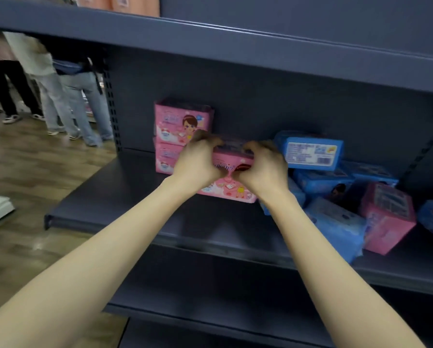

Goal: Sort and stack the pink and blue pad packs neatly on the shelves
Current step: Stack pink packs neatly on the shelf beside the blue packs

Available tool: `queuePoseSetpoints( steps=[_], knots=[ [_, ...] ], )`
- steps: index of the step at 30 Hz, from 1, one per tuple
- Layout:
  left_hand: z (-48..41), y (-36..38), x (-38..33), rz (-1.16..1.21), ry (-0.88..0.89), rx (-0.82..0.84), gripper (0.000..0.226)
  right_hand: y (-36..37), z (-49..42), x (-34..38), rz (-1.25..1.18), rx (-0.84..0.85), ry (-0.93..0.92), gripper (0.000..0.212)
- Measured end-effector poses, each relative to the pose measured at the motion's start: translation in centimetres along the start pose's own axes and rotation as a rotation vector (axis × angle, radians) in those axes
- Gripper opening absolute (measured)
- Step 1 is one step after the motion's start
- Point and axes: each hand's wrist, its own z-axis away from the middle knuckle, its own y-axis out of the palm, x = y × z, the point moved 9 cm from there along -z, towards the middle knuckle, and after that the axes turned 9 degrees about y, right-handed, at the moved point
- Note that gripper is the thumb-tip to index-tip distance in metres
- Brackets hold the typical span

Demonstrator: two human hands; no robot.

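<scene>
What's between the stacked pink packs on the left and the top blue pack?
In the head view: the left hand and right hand, both gripping a pink pack.

The place was a shop. Dark metal display shelves [115, 204] were fixed to an upright [111, 106] with rows of slots, and they carried factory-wrapped pink pad packs [180, 121] and blue pad packs [310, 151] with a barcode label. Beside the shelving, several people [67, 96] stood in an aisle on a wood-pattern floor [34, 172].
</scene>
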Motion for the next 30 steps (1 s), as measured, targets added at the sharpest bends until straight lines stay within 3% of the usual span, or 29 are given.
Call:
queuePoseSetpoints(
  steps=[14, 30],
  knots=[
    [2.8, -2.0, 10.4, -0.036, -0.091, 0.024, 0.06, 8.8, 0.0, 7.0, -0.021, 0.113, -0.036, 0.051],
    [1.4, 1.6, 14.4, 0.058, -0.075, 0.057, 0.052, 13.3, -1.1, 5.2, -0.041, 0.138, 0.033, 0.048]
  ],
)
